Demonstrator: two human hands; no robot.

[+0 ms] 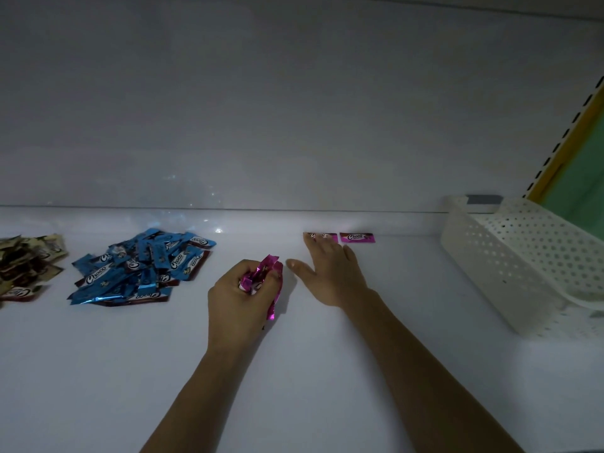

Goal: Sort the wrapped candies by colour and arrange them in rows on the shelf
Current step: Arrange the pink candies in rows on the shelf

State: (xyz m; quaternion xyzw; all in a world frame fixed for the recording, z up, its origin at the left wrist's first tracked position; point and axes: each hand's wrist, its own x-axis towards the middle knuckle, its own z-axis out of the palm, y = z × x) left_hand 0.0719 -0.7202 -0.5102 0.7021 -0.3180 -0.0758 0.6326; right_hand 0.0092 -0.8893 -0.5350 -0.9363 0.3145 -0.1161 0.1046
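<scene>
The white shelf [327,371] runs out from under my forearms, bare and dimly lit close to me. Farther back on the left lies a loose blue candy pile [140,266]. Beyond it, at the left edge, is a brown-and-gold candy pile [26,263]. On the right stands a white perforated basket [490,256], set at an angle. Behind everything rises a plain pale back panel [294,109]. At the far right a slotted upright [565,119] with a yellow strip borders a green panel [581,178].

My left hand [238,299] is nearer, knuckles up, fingers curled tight round a bunch of pink candies [264,276]. Their foil ends stick out above and beside my fingers. My right hand [330,273] reaches farther back, palm down, fingers straight and thumb spread wide. Its fingertips rest on a pink candy [328,237] lying flat against the back edge of the shelf. Just to the right of it, in line and not quite touching, lies a second pink candy [357,237].

My fingertips cover the left part of the candy under them. I cannot count the candies in my left fist. The frame cuts off the brown-and-gold pile and the basket's near corner. A grey thing [483,200] at the basket's far end is too dim to identify.
</scene>
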